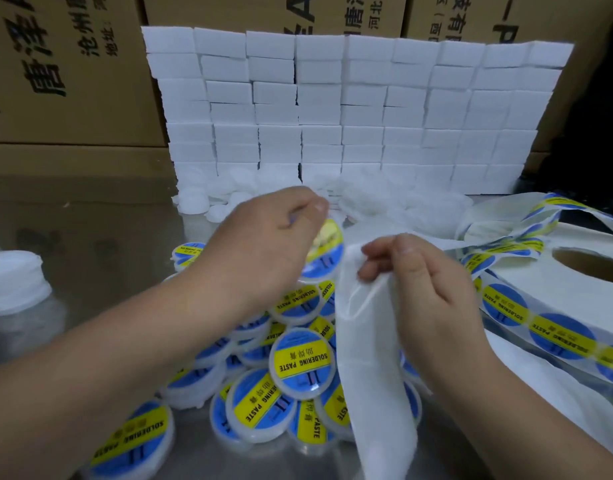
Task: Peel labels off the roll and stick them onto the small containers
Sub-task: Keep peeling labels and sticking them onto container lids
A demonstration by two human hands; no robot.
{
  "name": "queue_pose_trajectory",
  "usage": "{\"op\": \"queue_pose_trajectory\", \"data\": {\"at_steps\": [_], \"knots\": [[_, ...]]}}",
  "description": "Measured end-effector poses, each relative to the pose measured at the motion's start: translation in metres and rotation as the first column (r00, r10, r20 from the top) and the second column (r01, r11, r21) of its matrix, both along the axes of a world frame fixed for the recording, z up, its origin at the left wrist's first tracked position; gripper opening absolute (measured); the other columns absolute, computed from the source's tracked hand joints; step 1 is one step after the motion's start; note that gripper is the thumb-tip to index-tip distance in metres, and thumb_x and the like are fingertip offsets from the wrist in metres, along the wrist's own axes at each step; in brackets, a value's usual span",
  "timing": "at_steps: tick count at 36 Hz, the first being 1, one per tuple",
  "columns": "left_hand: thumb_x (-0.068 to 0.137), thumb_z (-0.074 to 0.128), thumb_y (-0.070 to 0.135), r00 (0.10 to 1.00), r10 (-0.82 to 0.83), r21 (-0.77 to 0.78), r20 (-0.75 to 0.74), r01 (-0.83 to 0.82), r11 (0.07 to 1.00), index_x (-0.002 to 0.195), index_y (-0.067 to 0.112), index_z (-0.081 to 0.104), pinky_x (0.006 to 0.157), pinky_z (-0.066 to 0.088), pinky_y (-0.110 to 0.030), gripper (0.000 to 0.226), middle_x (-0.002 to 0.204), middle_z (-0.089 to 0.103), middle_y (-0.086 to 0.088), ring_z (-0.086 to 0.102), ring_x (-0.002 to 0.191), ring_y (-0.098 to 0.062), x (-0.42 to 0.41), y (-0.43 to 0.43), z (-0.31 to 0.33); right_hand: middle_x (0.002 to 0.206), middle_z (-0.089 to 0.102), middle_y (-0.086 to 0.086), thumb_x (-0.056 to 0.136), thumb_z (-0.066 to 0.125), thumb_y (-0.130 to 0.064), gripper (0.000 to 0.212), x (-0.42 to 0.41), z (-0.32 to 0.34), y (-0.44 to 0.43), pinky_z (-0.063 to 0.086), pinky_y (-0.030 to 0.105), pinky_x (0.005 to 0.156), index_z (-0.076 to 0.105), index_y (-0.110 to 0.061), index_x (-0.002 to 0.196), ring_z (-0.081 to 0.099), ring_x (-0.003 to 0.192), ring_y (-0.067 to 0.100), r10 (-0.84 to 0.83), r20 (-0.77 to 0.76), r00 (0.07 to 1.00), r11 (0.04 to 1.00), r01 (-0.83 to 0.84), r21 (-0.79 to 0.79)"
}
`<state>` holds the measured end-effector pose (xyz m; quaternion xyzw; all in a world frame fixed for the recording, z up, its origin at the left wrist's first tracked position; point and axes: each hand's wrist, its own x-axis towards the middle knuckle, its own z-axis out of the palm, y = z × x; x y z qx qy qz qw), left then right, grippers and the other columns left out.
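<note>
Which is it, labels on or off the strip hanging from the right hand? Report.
Off: the backing strip below the right hand hangs bare white, with no labels.

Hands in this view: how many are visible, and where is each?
2. The left hand holds a labelled container above the pile; the right hand pinches the white backing strip beside the label roll. None seems hidden.

A single wide-angle view looks from the person's head, forward and steeply down along both forearms. It sits close over the left hand (pixel 274 233) and right hand (pixel 429 282), which fill the middle. The counter (pixel 101 244) spreads beneath them. The white blocks (pixel 350 109) and cardboard boxes (pixel 66 71) close off the far side.
</note>
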<state>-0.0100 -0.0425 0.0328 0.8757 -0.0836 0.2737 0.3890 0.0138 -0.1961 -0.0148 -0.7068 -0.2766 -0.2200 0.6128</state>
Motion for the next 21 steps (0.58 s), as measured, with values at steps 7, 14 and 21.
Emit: {"op": "queue_pose_trajectory", "data": {"at_steps": [7, 14, 21], "knots": [[0.093, 0.039, 0.025, 0.923, 0.235, 0.249, -0.304, -0.16, 0.955, 0.091, 0.004, 0.061, 0.067, 0.039, -0.032, 0.031, 0.091, 0.058, -0.013, 0.048, 0.075, -0.022, 0.025, 0.028, -0.007, 0.069, 0.063, -0.018, 0.08, 0.049, -0.039, 0.013, -0.003, 0.004, 0.001, 0.04, 0.005, 0.063, 0.061, -0.035, 0.077, 0.057, 0.069, -0.005, -0.017, -0.009, 1.0, 0.999, 0.017, 0.032], [0.092, 0.045, 0.038, 0.935, 0.33, 0.586, -0.128, -0.197, 0.786, 0.141, 0.029, 0.028, 0.101, 0.026, -0.029, 0.052, 0.141, 0.038, 0.004, 0.025, 0.133, -0.015, 0.03, 0.03, -0.019, 0.08, 0.065, -0.013, 0.072, 0.053, -0.043, 0.017, -0.003, 0.002, 0.0, 0.046, 0.023, 0.077, 0.063, -0.044, 0.085, 0.06, 0.083, 0.006, 0.007, -0.03, 1.0, 0.998, -0.006, 0.06], [0.092, 0.044, 0.029, 0.953, -0.177, -0.186, -0.247, 0.133, 0.973, 0.104, 0.031, 0.061, 0.07, 0.048, -0.019, 0.021, 0.084, 0.07, 0.008, 0.063, 0.077, -0.009, 0.004, -0.001, 0.0, 0.085, 0.065, -0.011, 0.07, 0.052, -0.035, 0.024, -0.015, 0.005, 0.001, 0.045, 0.016, 0.073, 0.059, -0.035, 0.092, 0.059, 0.081, 0.003, 0.139, 0.046, 0.989, 0.987, -0.142, 0.079]]}}
